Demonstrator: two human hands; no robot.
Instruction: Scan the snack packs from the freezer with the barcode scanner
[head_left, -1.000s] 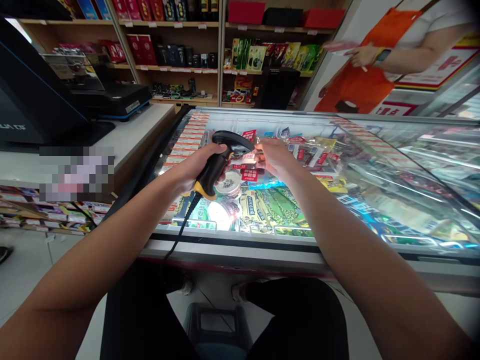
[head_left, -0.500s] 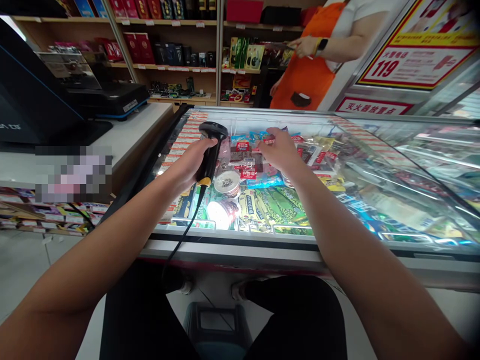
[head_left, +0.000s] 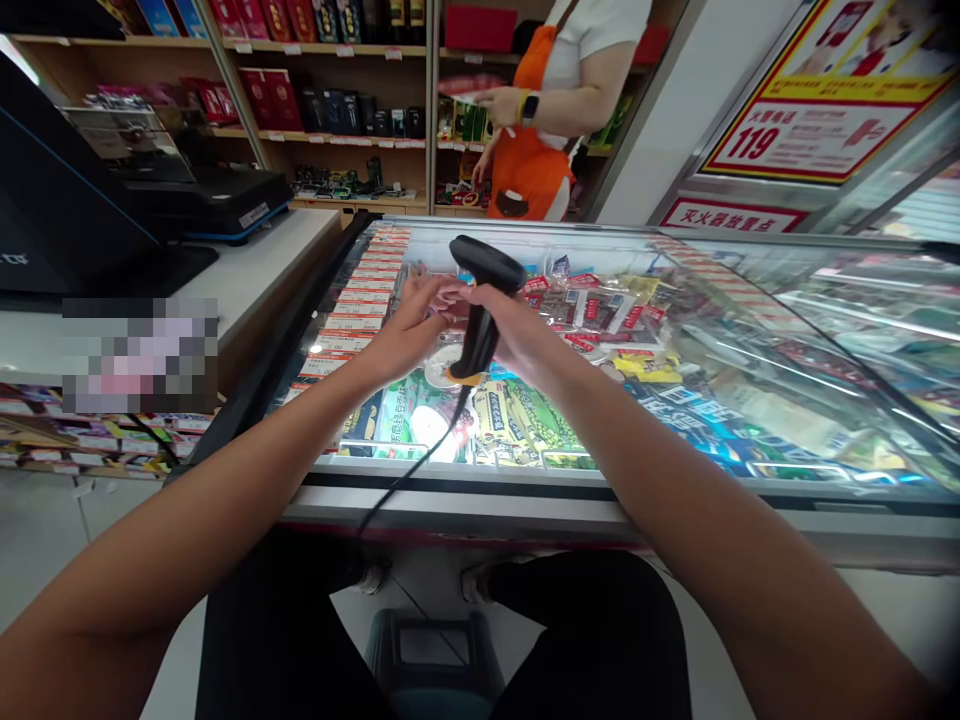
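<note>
A black barcode scanner with a yellow-ringed handle and a trailing black cable stands upright between my two hands over the glass freezer lid. My right hand is wrapped round the scanner's handle from the right. My left hand lies just left of it, fingers stretched out and touching the handle near the head. Under the glass lie packaged frozen foods and a round tub.
A chest freezer runs across in front of me. At the left is a white counter with a black till screen. Shelves of goods stand behind. A person in an orange apron stands beyond the freezer. A stool is between my legs.
The scanner has gone from my left hand's grip into my right hand and moved right. My right hand came back from the freezer lid. The person in the apron walked left.
</note>
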